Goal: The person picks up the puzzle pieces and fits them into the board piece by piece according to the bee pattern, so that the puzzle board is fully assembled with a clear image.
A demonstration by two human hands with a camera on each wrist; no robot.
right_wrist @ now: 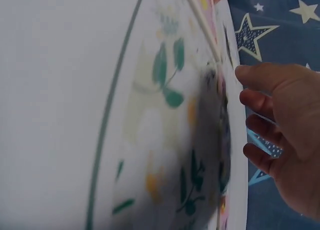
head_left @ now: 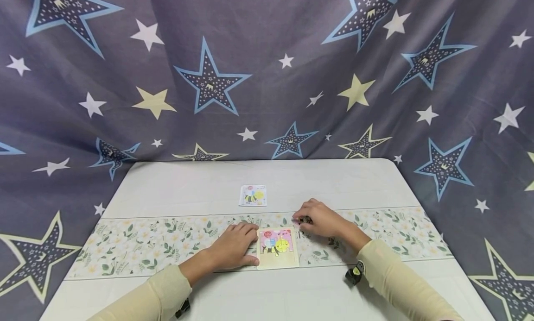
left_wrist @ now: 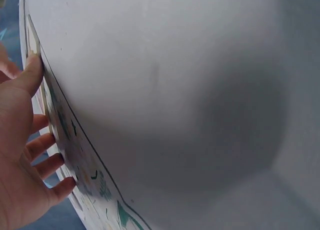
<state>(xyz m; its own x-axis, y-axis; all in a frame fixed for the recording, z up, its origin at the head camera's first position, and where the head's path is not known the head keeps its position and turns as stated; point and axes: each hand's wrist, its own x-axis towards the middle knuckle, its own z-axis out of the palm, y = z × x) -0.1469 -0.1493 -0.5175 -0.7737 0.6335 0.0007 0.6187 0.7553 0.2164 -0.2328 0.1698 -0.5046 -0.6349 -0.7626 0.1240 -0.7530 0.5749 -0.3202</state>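
Note:
A square wooden jigsaw puzzle (head_left: 277, 261) lies on the table, with pink, yellow and black picture pieces (head_left: 282, 244) in its upper part and bare wood along the bottom. My left hand (head_left: 233, 247) rests against the board's left edge, thumb low and fingers near the upper corner. In the left wrist view, the thumb (left_wrist: 33, 75) touches the rim of the board. My right hand (head_left: 321, 220) hovers by the upper right corner, fingers loosely bent. The right wrist view shows nothing between these fingers (right_wrist: 260, 102); small pinkish and dark shapes, too blurred to name, lie beyond them.
A printed picture card (head_left: 252, 196) with a similar design lies behind the board. A floral strip (head_left: 167, 240) crosses the white table (head_left: 317, 293). A dark curtain (head_left: 258, 57) with stars hangs behind the table and along both sides.

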